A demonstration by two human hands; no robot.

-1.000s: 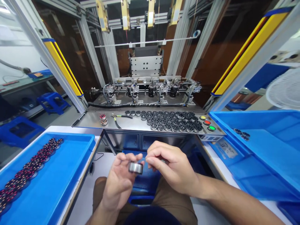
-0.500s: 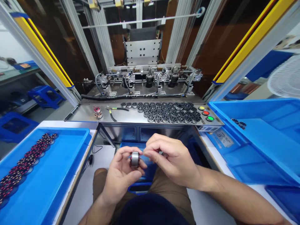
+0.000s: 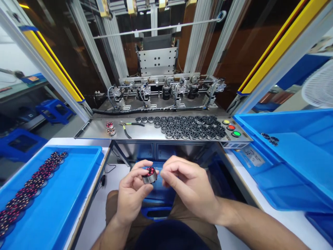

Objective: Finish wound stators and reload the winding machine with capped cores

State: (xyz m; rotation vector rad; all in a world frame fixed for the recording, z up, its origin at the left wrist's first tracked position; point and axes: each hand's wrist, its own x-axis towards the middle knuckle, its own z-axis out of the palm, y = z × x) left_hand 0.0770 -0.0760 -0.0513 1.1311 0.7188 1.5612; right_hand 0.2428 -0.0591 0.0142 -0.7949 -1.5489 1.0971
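My left hand (image 3: 131,196) grips a small motor stator (image 3: 150,177) between thumb and fingers. The stator has a bright steel ring and dark red windings, and its wound face is tilted up. Close to its right side, my right hand (image 3: 191,185) is closed in a pinch; whatever sits between those fingertips is too small to make out. Both hands are above my lap, in front of the bench edge.
On the metal bench (image 3: 145,133) lie side cutters (image 3: 127,128), two wound stators (image 3: 110,129) and rows of black-and-silver stators (image 3: 189,127). Coloured buttons (image 3: 231,128) sit at the right. A blue tray (image 3: 65,194) holds wound stators (image 3: 33,187); a blue bin (image 3: 299,156) stands right.
The stator has turned in my left hand, from its steel side facing me to its red wound face showing. My right hand stays pinched beside it. The view has shifted slightly.
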